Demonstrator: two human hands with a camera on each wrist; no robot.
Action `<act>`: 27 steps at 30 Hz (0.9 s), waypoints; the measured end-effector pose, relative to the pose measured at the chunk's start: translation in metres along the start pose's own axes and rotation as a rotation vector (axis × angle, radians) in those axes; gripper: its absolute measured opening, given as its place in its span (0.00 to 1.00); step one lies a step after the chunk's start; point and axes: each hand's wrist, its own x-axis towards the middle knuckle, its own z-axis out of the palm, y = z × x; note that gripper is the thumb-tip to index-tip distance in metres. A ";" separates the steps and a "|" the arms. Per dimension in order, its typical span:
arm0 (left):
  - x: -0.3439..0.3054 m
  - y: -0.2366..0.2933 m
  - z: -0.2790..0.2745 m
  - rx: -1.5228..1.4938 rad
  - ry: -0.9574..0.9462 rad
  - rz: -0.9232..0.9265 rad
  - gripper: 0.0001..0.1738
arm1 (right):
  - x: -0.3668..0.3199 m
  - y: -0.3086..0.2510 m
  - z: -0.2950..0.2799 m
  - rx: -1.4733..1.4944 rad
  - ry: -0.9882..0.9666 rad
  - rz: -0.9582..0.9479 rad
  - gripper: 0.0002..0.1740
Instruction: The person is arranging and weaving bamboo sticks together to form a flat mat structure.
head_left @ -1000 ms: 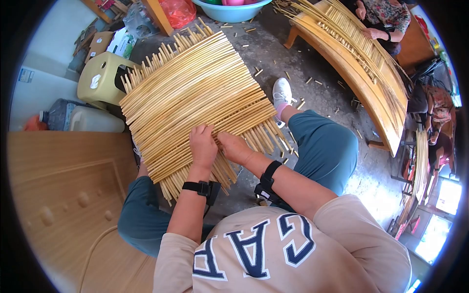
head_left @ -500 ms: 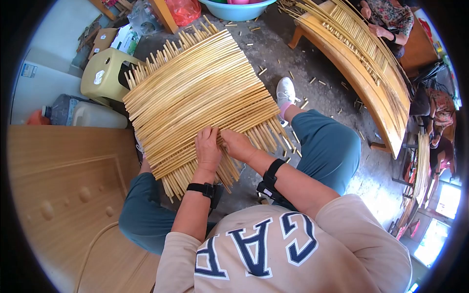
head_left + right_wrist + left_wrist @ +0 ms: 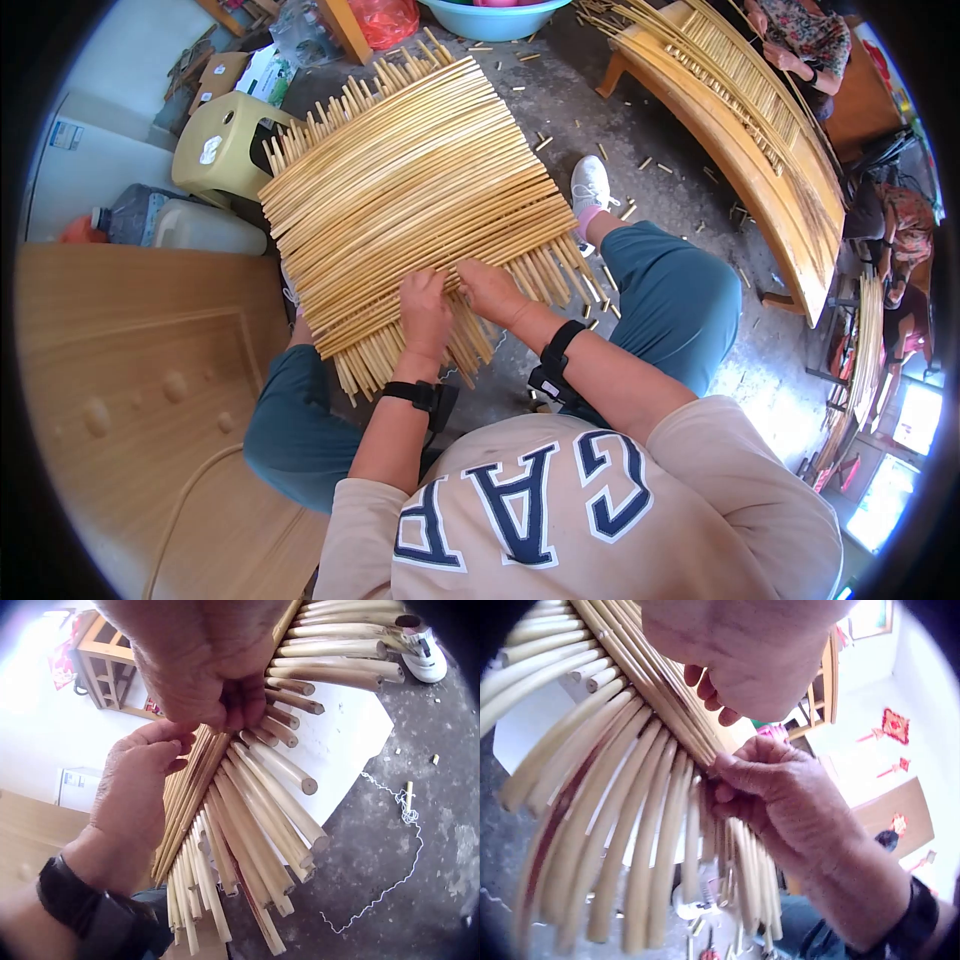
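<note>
Stick mat (image 3: 400, 180): edge work, apparently
Right grip (image 3: 490, 292): pinched on edge sticks (image 3: 658, 694)
Left grip (image 3: 426, 315): fingers bent, hold unclear
Next: likely snug sticks

Showing big dark letters with white edges on the tan shirt (image 3: 700, 490), on the body side of the grip. Reading "G" (image 3: 635, 485), then "A" (image 3: 520, 500), both sitting upside down. Hiding part of the next letter (image 3: 432, 540) in a fold, too much for telling. Sticking on the pale panel (image 3: 95, 165), far left of the grip: a blue-and-white label (image 3: 66, 135), too small for reading.
</note>
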 end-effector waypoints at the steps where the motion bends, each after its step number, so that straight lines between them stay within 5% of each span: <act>1: -0.003 0.002 0.003 0.020 -0.061 0.024 0.19 | 0.000 -0.001 -0.001 -0.001 0.003 0.003 0.08; 9: -0.004 0.009 0.008 0.170 -0.093 0.081 0.18 | 0.000 0.001 -0.001 0.042 0.020 -0.035 0.09; 21: 0.018 0.008 0.010 -0.150 -0.039 0.084 0.18 | -0.006 0.004 0.007 0.104 0.108 -0.085 0.07; 27: 0.036 0.001 0.020 -0.092 -0.182 0.153 0.18 | -0.005 0.001 0.004 0.096 0.094 -0.091 0.10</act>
